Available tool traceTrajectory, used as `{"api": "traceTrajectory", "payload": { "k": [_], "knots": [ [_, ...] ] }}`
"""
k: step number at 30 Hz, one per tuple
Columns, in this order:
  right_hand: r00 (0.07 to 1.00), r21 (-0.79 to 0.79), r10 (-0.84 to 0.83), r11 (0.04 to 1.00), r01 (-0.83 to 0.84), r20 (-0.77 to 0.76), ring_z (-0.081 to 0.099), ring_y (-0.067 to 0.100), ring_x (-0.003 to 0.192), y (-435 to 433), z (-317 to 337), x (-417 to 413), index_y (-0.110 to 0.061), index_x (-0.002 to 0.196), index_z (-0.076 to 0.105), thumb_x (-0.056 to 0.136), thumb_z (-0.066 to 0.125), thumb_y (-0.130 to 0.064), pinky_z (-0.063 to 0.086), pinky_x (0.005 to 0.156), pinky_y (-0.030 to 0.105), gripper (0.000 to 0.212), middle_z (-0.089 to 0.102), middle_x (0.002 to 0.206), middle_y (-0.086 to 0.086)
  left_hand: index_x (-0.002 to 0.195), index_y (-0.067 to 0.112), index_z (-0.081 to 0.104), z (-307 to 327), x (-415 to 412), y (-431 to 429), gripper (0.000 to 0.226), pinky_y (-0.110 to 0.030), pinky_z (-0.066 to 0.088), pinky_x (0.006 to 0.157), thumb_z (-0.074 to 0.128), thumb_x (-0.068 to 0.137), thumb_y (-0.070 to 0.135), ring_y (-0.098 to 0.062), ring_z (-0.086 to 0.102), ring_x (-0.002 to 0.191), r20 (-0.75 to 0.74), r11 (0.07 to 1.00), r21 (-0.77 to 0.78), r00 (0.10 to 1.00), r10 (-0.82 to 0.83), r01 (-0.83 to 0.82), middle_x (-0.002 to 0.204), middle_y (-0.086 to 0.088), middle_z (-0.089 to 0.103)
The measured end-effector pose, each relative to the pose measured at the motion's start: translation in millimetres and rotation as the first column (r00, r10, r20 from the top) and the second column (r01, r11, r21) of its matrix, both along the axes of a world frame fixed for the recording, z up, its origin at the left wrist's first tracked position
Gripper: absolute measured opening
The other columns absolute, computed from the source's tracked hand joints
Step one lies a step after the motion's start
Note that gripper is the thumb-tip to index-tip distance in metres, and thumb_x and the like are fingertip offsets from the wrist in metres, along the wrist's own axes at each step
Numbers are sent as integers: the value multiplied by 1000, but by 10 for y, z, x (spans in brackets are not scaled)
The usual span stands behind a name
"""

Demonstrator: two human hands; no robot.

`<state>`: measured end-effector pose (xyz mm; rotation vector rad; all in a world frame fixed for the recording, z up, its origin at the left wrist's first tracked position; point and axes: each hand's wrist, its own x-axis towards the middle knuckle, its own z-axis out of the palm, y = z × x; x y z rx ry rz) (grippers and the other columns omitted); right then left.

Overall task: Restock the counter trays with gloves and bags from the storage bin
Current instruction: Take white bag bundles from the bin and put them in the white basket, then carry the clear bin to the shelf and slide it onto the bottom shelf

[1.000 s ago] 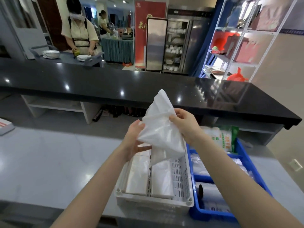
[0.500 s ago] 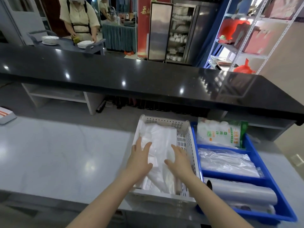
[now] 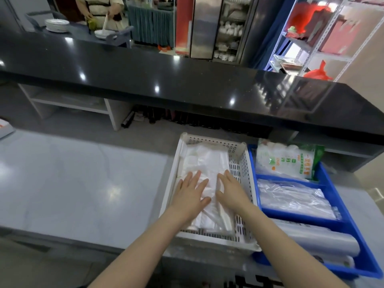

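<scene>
A white perforated tray (image 3: 242, 169) stands on the pale counter and holds a stack of white plastic bags (image 3: 207, 161). My left hand (image 3: 192, 193) lies flat on the bags with its fingers spread. Beside it, my right hand (image 3: 230, 190) also rests flat on the bags, fingers apart. Neither hand grips anything. To the right stands a blue divided bin (image 3: 332, 222) with a green-printed pack of gloves (image 3: 286, 161) at the back, clear bags (image 3: 293, 198) in the middle section and a roll of clear film (image 3: 320, 239) at the front.
A black raised counter (image 3: 187, 80) runs across behind the tray. The pale worktop (image 3: 72, 179) stretches to the left. A person stands by stacked plates (image 3: 57, 24) at the far left. A metal shelf rack (image 3: 324, 32) with red bags is at the far right.
A second ago both hands held a white bag up above the tray. They lowered it into the tray and now lie flat on the stack.
</scene>
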<state>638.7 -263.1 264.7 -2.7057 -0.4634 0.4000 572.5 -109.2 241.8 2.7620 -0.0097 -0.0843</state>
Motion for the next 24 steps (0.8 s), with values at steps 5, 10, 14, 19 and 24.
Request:
{"api": "traceTrajectory", "payload": {
  "k": [5, 10, 14, 19, 24],
  "knots": [
    [988, 61, 61, 996, -70, 140, 14, 23, 147, 59, 65, -111, -23, 147, 29, 92, 54, -27, 16, 120, 40, 61, 17, 160, 4, 146, 30, 29, 99, -182, -11, 58, -40, 5, 120, 43, 94, 49, -17, -9, 147, 108, 991, -53, 986, 125, -120, 161, 2, 5],
    [907, 266, 372, 870, -415, 199, 30, 16, 139, 425, 252, -447, -23, 140, 42, 92, 53, -20, 23, 114, 29, 50, 35, 151, 0, 129, 22, 55, 387, -753, 40, 37, -41, 25, 117, 50, 95, 36, -18, 14, 146, 363, 925, -199, 853, 376, -323, 151, 0, 37],
    [754, 343, 600, 672, -656, 266, 40, 13, 130, 742, 375, -942, -21, 135, 49, 90, 53, -16, 29, 107, 23, 45, 46, 141, -3, 125, 22, 58, 471, -1469, 56, 32, -30, 25, 113, 53, 94, 28, -12, 28, 139, 393, 791, -279, 687, 611, -544, 143, 4, 45],
    [533, 349, 802, 434, -831, 272, 47, 22, 122, 1047, 348, -1658, -13, 128, 55, 88, 55, -11, 34, 102, 27, 41, 54, 132, 5, 122, 24, 58, 202, -2790, 25, 30, -24, 34, 98, 56, 92, 27, -10, 45, 118, 213, 494, -329, 446, 869, -805, 124, 6, 54],
    [328, 253, 930, 281, -926, 169, 49, 24, 118, 1329, -36, -2252, -16, 130, 53, 87, 54, -14, 42, 101, 37, 43, 53, 129, 5, 120, 9, 61, -334, -4110, -144, 33, -33, 39, 96, 63, 88, 15, -28, 54, 114, 15, 97, -257, 96, 995, -962, 119, -10, 61]
  ]
}}
